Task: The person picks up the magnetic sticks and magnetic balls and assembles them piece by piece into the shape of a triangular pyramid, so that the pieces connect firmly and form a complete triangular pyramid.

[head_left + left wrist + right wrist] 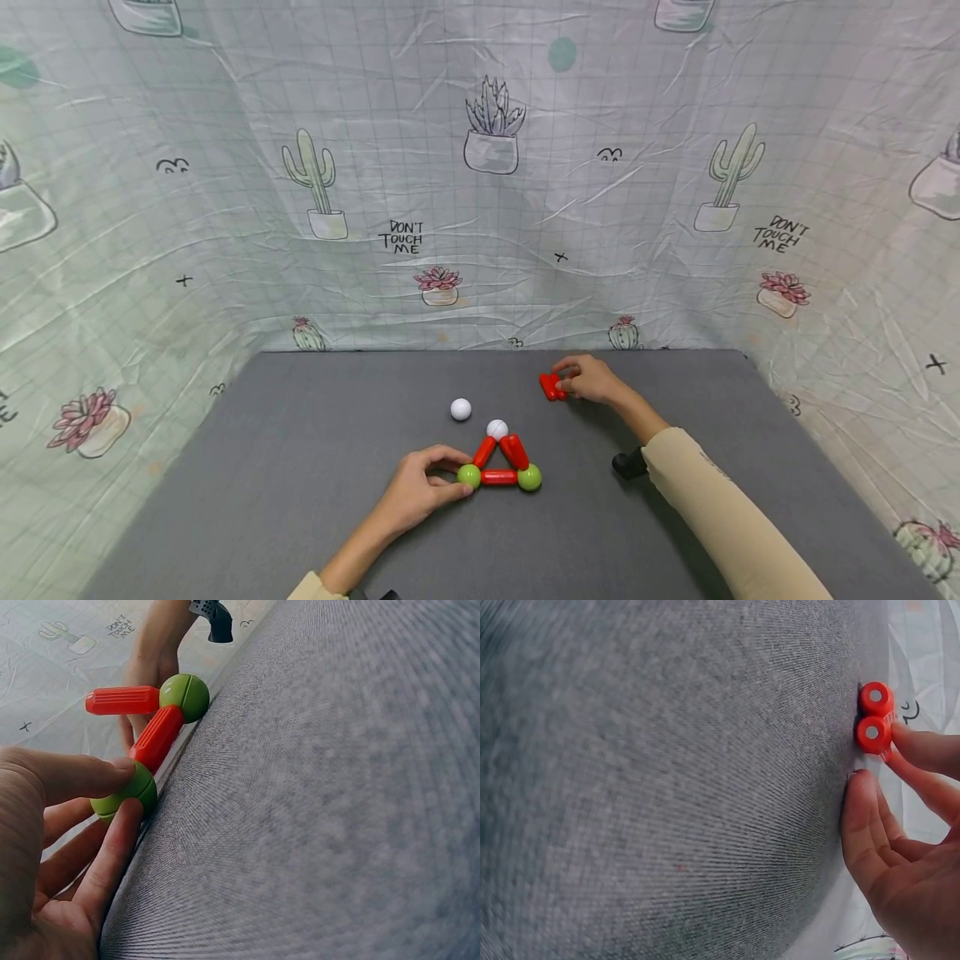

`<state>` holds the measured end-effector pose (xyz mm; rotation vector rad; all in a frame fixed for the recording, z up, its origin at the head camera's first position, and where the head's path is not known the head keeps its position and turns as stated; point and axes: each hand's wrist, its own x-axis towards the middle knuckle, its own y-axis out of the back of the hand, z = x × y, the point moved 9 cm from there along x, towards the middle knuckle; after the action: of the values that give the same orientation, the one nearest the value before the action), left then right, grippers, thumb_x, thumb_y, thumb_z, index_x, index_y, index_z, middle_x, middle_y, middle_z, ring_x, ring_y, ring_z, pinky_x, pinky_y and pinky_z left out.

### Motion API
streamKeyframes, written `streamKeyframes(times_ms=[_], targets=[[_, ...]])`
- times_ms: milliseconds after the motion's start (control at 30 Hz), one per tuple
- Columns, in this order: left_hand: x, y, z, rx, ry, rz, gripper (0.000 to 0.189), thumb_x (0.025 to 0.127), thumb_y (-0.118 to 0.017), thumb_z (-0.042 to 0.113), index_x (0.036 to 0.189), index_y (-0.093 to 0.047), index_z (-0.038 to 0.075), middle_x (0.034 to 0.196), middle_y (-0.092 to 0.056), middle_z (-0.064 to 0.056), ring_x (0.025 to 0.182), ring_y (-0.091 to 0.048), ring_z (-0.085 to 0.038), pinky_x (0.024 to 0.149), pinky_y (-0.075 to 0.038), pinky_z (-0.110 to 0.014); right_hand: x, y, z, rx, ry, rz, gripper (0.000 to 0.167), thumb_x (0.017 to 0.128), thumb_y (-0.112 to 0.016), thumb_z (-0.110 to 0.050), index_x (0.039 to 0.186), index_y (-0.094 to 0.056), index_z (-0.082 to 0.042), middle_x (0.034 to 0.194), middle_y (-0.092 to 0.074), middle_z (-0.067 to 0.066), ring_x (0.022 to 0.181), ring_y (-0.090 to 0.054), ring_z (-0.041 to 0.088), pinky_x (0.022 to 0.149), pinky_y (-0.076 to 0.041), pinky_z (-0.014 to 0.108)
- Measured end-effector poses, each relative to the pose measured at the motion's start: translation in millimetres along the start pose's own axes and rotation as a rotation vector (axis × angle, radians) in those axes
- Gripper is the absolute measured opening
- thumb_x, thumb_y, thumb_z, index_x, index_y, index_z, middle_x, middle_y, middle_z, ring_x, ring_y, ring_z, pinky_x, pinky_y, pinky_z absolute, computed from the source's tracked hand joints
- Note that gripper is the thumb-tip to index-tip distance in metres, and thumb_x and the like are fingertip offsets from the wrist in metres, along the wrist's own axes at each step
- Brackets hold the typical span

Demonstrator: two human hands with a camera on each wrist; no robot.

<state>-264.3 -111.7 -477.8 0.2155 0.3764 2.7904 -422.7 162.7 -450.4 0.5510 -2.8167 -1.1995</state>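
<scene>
My left hand (420, 487) pinches a green ball (112, 804) between thumb and fingers. That ball is the near left corner of a triangle of red rods (498, 477), with a second green ball (529, 477) at the near right and a white ball (497, 429) at the far corner. Farther back on the right, my right hand (588, 379) is at a pair of loose red rods (550, 387) lying side by side. In the right wrist view, its fingertips reach the side of the rods (874, 733), whose ends show pale round discs; the fingers stay spread apart.
A loose white ball (461, 409) lies behind and left of the triangle. The grey table (315, 433) runs back to a hanging sheet (375, 167) printed with cacti, which also closes both sides.
</scene>
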Motion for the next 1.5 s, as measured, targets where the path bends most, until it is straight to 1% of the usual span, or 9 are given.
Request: streamKeyframes(times_ms=[167,333,400,633,900,1100,1300,1500], targets=[[-0.2,0.5,0.0,0.008,0.002,0.002,0.037,0.08,-0.087,0.01,0.115,-0.075,0.006,0.107,-0.074,-0.019,0.076,-0.073,-0.009,0.068,-0.057,-0.021,0.8,-0.1,0.1,0.017,0.014,0.002,0.03,0.096,-0.069,-0.009,0.125,-0.068,0.0,0.102,-0.075,0.017,0.074,-0.067,0.019,0.067,-0.056,0.031],[-0.1,0.6,0.2,0.012,0.004,0.005,0.037,0.08,-0.087,0.01,0.115,-0.075,0.006,0.107,-0.074,-0.018,0.077,-0.072,-0.009,0.067,-0.057,-0.021,-0.1,-1.0,0.2,0.034,0.007,-0.012,0.029,0.094,-0.072,-0.006,0.121,-0.067,0.001,0.088,-0.073,0.013,0.069,-0.065,0.018,0.065,-0.054,0.03],[0.1,0.3,-0.2,0.011,0.009,0.003,0.037,0.08,-0.087,0.011,0.115,-0.075,0.007,0.107,-0.074,-0.018,0.076,-0.072,-0.009,0.067,-0.056,-0.021,-0.9,-1.4,1.3,0.044,-0.011,-0.016,0.029,0.093,-0.072,-0.005,0.121,-0.067,0.001,0.085,-0.072,0.013,0.067,-0.064,0.018,0.065,-0.054,0.031],[0.3,0.1,-0.5,0.004,0.024,0.0,0.038,0.08,-0.087,0.01,0.115,-0.075,0.006,0.107,-0.073,-0.019,0.072,-0.072,-0.008,0.066,-0.056,-0.021,-3.7,-0.1,2.1,0.045,-0.044,-0.021,0.032,0.094,-0.071,-0.007,0.125,-0.067,0.001,0.095,-0.076,0.014,0.071,-0.067,0.016,0.07,-0.058,0.035],[-0.7,0.3,-0.2,0.002,0.032,0.0,0.038,0.08,-0.088,0.01,0.115,-0.075,0.007,0.107,-0.074,-0.019,0.072,-0.072,-0.008,0.066,-0.055,-0.021,-5.3,3.2,4.6,0.101,-0.062,0.007,0.028,0.092,-0.069,-0.004,0.12,-0.066,0.001,0.091,-0.077,0.012,0.071,-0.068,0.015,0.069,-0.058,0.033],[-0.8,0.1,0.5,0.003,0.028,-0.002,0.038,0.08,-0.088,0.01,0.115,-0.075,0.006,0.107,-0.074,-0.018,0.074,-0.072,-0.008,0.066,-0.055,-0.02,-8.7,5.9,5.6,0.126,-0.075,0.028,0.029,0.092,-0.069,-0.003,0.12,-0.064,0.003,0.095,-0.075,0.015,0.075,-0.071,0.017,0.071,-0.061,0.034],[-0.2,-0.2,-1.0,0.003,0.039,-0.007,0.038,0.08,-0.087,0.011,0.116,-0.074,0.007,0.107,-0.073,-0.019,0.071,-0.072,-0.009,0.065,-0.055,-0.021,-12.6,8.4,5.3,0.13,-0.072,0.055,0.029,0.092,-0.069,-0.003,0.121,-0.064,0.001,0.096,-0.07,0.016,0.078,-0.07,0.021,0.073,-0.062,0.037],[0.2,0.8,-1.5,0.003,0.031,-0.003,0.038,0.08,-0.087,0.011,0.116,-0.075,0.007,0.107,-0.073,-0.019,0.072,-0.072,-0.009,0.066,-0.055,-0.021,-18.0,10.7,0.1,0.153,-0.057,0.071,0.031,0.092,-0.071,-0.003,0.122,-0.063,0.0,0.097,-0.069,0.015,0.082,-0.07,0.022,0.075,-0.062,0.038]])
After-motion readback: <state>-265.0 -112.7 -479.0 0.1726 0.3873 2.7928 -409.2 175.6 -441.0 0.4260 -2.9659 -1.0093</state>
